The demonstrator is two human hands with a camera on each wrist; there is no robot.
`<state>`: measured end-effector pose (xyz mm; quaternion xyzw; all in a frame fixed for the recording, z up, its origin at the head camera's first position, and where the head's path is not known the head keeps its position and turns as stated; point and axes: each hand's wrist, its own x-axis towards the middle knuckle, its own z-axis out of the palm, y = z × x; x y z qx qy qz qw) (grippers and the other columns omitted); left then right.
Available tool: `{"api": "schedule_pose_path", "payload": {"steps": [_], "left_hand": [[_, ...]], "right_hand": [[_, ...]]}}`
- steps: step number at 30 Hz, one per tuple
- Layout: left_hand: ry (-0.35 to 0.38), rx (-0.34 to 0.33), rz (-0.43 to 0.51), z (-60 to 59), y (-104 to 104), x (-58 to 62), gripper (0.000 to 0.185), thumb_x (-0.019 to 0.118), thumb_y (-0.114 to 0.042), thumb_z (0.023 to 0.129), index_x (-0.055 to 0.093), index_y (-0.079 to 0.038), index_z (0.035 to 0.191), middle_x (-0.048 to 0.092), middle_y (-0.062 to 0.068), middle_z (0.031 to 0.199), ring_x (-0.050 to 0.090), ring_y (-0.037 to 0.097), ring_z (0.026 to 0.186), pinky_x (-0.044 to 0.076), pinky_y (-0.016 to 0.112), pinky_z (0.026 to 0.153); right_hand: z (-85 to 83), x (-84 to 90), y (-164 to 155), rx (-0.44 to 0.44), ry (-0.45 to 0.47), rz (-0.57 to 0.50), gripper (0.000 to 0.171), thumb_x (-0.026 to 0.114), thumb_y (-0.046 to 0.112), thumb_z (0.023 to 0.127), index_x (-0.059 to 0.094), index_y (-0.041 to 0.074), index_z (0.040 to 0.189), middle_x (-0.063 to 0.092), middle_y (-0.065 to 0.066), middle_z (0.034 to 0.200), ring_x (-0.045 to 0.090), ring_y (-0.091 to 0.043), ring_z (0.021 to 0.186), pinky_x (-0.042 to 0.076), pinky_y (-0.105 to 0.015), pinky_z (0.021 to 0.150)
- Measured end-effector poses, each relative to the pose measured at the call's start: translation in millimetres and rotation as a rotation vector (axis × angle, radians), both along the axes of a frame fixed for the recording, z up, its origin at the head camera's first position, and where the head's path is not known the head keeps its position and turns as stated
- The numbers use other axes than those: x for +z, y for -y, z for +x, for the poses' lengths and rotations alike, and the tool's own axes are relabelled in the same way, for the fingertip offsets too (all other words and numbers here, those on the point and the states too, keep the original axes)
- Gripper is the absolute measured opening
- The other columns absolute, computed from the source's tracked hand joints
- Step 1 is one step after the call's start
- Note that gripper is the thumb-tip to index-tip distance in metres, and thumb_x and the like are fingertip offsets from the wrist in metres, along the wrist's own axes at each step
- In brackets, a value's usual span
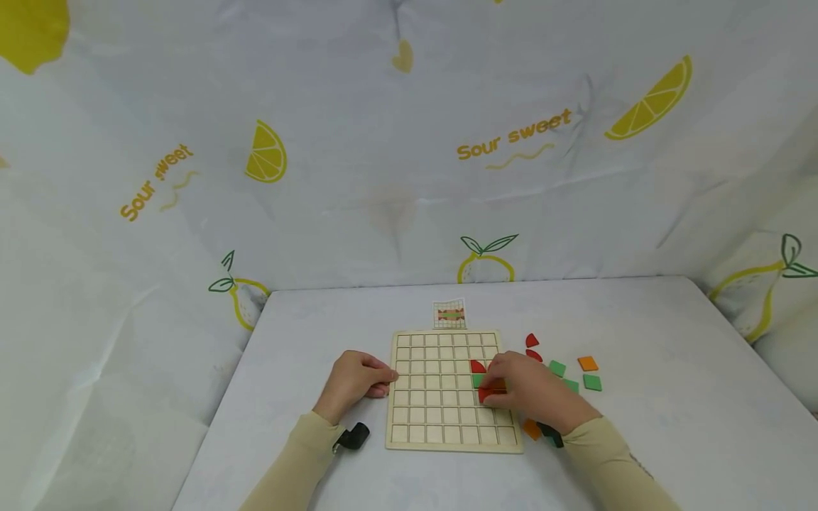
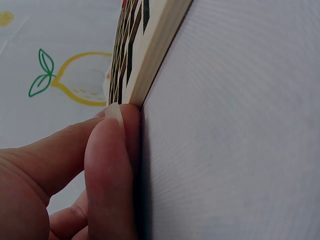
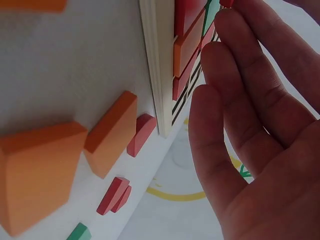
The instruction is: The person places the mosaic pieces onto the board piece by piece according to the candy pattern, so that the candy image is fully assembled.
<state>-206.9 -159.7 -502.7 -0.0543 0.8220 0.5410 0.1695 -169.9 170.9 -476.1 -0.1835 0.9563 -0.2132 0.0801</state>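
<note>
A pale wooden grid board (image 1: 433,415) lies on the white table. My left hand (image 1: 354,380) pinches its left edge between thumb and forefinger; the wooden edge (image 2: 157,47) runs up from those fingertips in the left wrist view. Over the right part of the grid, my right hand (image 1: 533,389) pinches a red quarter-round tile (image 1: 483,394) at its fingertips. Just beyond these fingers, another red tile (image 1: 477,366) and a green tile (image 1: 477,381) sit in the grid. Along the board's right side an orange tile (image 3: 190,47) shows between red ones. The right hand hides some squares.
A small printed pattern card (image 1: 450,314) lies behind the board. Loose tiles are scattered to the right: red (image 1: 532,340), orange (image 1: 588,363) and green (image 1: 592,382), with another orange tile (image 1: 532,429) near the right wrist. A printed white cloth (image 1: 358,213) hangs behind the table.
</note>
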Motion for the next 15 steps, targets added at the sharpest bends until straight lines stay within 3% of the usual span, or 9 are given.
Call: {"api": "schedule_pose_path", "payload": {"steps": [15], "left_hand": [[-0.001, -0.004, 0.008, -0.5, 0.8, -0.1, 0.019, 0.084, -0.021, 0.081, 0.075, -0.007, 0.089, 0.076, 0.008, 0.078, 0.071, 0.012, 0.061, 0.062, 0.027, 0.062]], "right_hand": [[1.4, -2.1, 6.3, -0.015, -0.002, 0.035, 0.015, 0.086, 0.036, 0.079, 0.076, 0.034, 0.090, 0.061, 0.019, 0.099, 0.053, -0.005, 0.101, 0.055, -0.030, 0.089]]}}
